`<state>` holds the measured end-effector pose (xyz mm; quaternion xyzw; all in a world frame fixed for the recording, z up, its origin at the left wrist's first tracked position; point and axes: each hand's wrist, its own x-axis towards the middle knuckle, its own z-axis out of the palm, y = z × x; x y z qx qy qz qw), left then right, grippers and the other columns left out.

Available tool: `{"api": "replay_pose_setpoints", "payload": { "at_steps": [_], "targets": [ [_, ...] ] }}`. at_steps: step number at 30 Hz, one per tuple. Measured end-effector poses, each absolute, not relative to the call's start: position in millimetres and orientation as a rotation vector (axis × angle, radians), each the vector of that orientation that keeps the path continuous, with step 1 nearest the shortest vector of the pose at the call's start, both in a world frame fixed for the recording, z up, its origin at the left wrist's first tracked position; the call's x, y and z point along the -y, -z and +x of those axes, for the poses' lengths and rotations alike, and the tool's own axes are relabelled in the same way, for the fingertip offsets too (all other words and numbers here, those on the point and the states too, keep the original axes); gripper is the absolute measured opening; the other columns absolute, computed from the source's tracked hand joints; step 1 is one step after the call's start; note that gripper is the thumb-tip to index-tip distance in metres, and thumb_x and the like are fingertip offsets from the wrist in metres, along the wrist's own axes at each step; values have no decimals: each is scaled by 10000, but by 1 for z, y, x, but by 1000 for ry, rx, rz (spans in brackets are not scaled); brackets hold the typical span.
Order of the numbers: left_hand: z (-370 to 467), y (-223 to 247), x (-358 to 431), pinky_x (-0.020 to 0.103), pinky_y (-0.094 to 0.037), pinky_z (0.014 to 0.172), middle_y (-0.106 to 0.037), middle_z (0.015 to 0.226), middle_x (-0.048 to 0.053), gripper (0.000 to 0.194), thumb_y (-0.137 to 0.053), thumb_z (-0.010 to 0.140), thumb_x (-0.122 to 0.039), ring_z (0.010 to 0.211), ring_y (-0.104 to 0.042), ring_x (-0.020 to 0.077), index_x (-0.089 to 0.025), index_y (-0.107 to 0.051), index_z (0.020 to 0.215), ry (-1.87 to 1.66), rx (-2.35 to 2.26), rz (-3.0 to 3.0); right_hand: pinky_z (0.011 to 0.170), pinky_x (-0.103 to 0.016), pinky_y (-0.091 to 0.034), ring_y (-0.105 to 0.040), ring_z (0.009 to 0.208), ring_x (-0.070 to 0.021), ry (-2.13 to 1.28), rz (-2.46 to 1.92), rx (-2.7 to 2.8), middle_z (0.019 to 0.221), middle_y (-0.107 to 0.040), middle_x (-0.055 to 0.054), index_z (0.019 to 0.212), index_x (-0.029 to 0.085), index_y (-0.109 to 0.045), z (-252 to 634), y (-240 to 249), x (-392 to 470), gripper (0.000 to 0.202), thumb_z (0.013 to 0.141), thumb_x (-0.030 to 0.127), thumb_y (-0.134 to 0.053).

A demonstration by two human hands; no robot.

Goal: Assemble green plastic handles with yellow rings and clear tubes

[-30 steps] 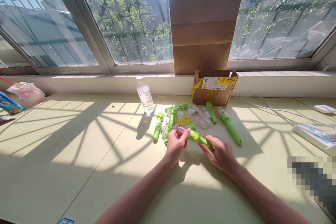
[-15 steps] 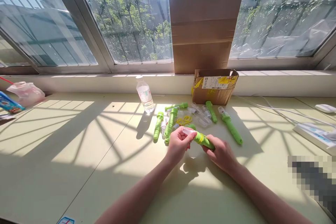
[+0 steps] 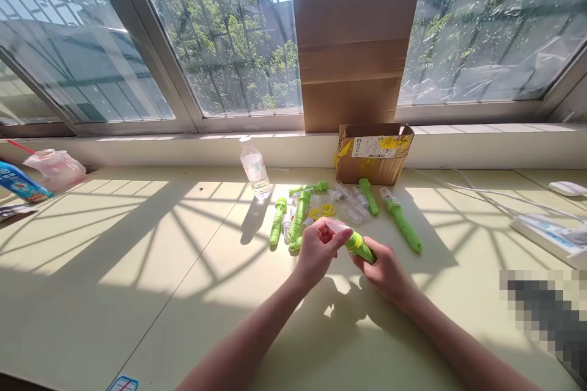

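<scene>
My right hand (image 3: pixel 387 270) is closed around a green plastic tube (image 3: pixel 365 252) with a yellow ring (image 3: pixel 353 241) near its upper end. A clear plastic cap (image 3: pixel 336 226) meets that end, pinched between the thumb and fingers of my left hand (image 3: pixel 314 255). I cannot tell how far the cap sits over the tube. Just beyond my hands lie several more green tubes (image 3: pixel 299 215), clear plastic caps (image 3: pixel 353 203) and loose yellow rings (image 3: pixel 328 209). To the right, another green tube (image 3: pixel 404 226) has a clear cap on its end.
A water bottle (image 3: pixel 255 171) stands behind the pile, left of an open cardboard box (image 3: pixel 371 162) at the wall. On the right are a power strip (image 3: pixel 545 235) and white cables. A blue packet (image 3: pixel 22 183) and a pink plastic bag (image 3: pixel 55 168) lie far left.
My left hand and the clear cap have shifted slightly right, towards my right hand. Less of the green ribbed end shows beside the yellow ring. The view has moved a little.
</scene>
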<state>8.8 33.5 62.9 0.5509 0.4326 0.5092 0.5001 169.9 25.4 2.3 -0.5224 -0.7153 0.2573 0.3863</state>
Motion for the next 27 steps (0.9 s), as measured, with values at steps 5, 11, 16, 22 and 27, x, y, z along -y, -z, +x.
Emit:
{"api": "replay_pose_setpoints", "payload": {
  "at_steps": [5, 11, 16, 22, 27],
  "targets": [
    [14, -66, -40, 200, -325, 406, -513, 517, -38, 352, -703, 746, -479, 415, -401, 60, -138, -615, 760, -1224, -1026, 1365, 494, -229, -273, -334, 555, -104, -728, -1270, 1733, 578, -382, 49, 657, 194, -456, 171, 1, -30, 209, 803, 320, -537],
    [25, -79, -43, 200, -333, 440, -483, 560, -38, 375, -722, 715, -493, 484, -425, 71, -157, -564, 670, -1216, -1016, 1483, 461, -237, -215, -270, 492, -83, -928, -1171, 1558, 504, -324, 70, 578, 214, -342, 167, 0, -29, 375, 796, 399, -584],
    [26, -102, -61, 210, -319, 450, -493, 557, -37, 406, -606, 781, -583, 467, -444, 86, -178, -578, 763, -982, -855, 1624, 429, -241, -230, -308, 418, -82, -961, -1231, 1368, 434, -372, 70, 574, 217, -381, 164, 7, -27, 402, 810, 463, -595],
    [23, -86, -95, 287, -417, 610, -604, 681, 57, 403, -549, 800, -583, 668, -579, 208, -186, -617, 804, -1103, -1455, 1710, 400, -245, -263, -369, 385, -91, -891, -1246, 1229, 416, -406, 48, 527, 212, -395, 162, 6, -29, 447, 818, 481, -603],
    [41, -60, -101, 452, -369, 928, -558, 1191, 211, 525, -663, 710, -498, 1141, -478, 387, -158, -607, 1106, -807, -1793, 2132, 381, -239, -301, -409, 381, -99, -899, -1251, 1153, 422, -432, 42, 542, 207, -426, 163, 6, -31, 431, 802, 488, -626]
  ]
}}
